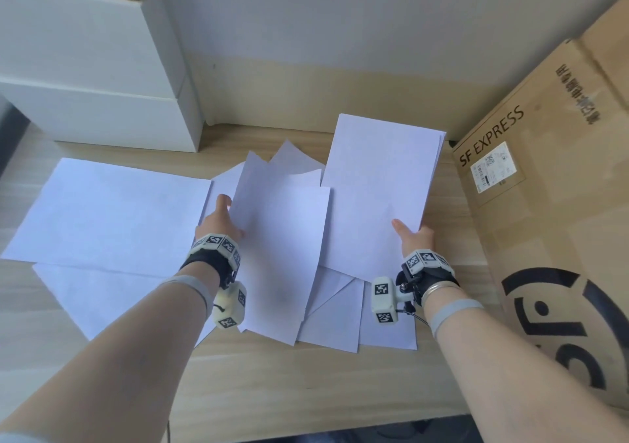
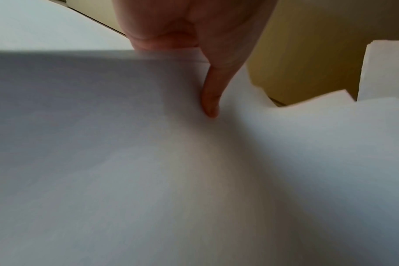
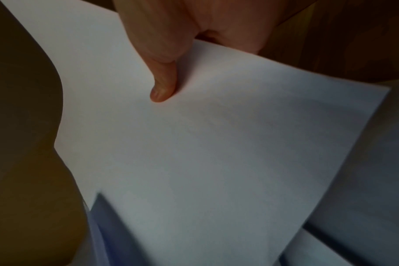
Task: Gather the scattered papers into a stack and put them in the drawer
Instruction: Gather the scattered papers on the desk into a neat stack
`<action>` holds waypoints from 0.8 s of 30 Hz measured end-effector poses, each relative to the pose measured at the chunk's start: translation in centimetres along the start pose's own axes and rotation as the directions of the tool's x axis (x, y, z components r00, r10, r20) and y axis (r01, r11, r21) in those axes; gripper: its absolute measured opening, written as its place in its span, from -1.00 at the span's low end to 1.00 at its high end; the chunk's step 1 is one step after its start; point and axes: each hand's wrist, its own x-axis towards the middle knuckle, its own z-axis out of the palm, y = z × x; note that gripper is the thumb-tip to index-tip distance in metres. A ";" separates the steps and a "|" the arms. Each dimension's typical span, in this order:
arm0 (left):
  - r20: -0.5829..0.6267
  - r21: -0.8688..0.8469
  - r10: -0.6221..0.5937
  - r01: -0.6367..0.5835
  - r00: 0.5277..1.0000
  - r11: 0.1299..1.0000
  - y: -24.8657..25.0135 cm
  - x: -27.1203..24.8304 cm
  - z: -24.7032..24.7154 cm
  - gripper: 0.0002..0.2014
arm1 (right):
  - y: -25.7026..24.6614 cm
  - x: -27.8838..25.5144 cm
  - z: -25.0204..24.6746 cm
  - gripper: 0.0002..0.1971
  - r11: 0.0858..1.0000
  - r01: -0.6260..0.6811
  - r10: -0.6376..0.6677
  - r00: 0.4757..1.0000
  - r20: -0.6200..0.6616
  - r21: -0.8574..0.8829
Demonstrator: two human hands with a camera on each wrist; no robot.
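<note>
Light wood-grain table point(image 1: 306, 374): scattered white papers point(image 1: 102, 211) lying flat; white boxes point(image 1: 102, 102) rear left; cardboard SF EXPRESS box point(image 1: 551, 238) right.

Left hand point(image 2: 194, 36) grips a white sheet point(image 2: 103, 144) at its far edge, thumb point(image 2: 211, 97) pressed on top. More white sheets point(image 2: 330, 135) overlap to the right. Tan wall point(image 2: 307, 54) beyond, far right.

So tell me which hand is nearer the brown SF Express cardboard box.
Right. The right hand grips a white paper sheet just beside the brown SF Express cardboard box; the left hand holds another sheet farther left, across the papers.
</note>
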 end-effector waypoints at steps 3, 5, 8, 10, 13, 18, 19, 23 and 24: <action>0.070 -0.011 0.018 -0.018 0.997 1.000 0.2 0.0 -1.0 -0.53 | 0.0 0.2 -0.1 -0.56 1.000 0.005 -0.005 1.000 0.006 -0.009; 0.108 -0.041 0.056 -0.052 0.993 0.998 -0.2 0.2 -1.7 -0.50 | 0.1 0.5 -0.1 -0.60 1.000 0.026 -0.026 1.000 -0.002 -0.015; 0.105 -0.153 0.079 -0.063 0.991 0.986 -1.2 -0.1 -2.8 -0.50 | 0.2 0.6 -0.1 -0.60 0.999 0.045 -0.045 0.999 -0.019 -0.021; 0.068 -0.242 0.087 -0.068 0.994 0.968 -1.9 -0.4 -3.7 -0.57 | 0.3 0.8 -0.2 -0.61 0.998 0.045 -0.045 0.999 -0.013 -0.038; 0.021 -0.380 0.061 -0.048 0.998 0.924 -2.9 -0.7 -5.2 -0.65 | 0.4 0.9 -0.1 -0.64 0.996 0.046 -0.045 0.999 0.003 -0.078; 0.009 -0.589 -0.026 0.027 1.000 0.808 -4.2 -1.0 -7.7 -0.61 | -0.1 0.5 0.3 -0.67 0.991 0.055 -0.050 0.998 0.038 -0.123; 0.014 -0.616 -0.034 0.035 0.999 0.787 -4.2 -1.0 -8.0 -0.59 | -0.3 0.4 0.6 -0.67 0.990 0.058 -0.052 0.997 0.051 -0.126; 0.038 -0.627 0.000 0.023 0.999 0.779 -3.4 -1.5 -7.9 -0.55 | -1.4 -1.0 2.4 -0.67 0.987 0.099 -0.075 0.981 0.180 -0.128; 0.039 -0.625 0.014 0.014 0.999 0.781 -2.9 -1.8 -7.6 -0.55 | -1.7 -1.6 2.9 -0.67 0.984 0.114 -0.083 0.973 0.216 -0.133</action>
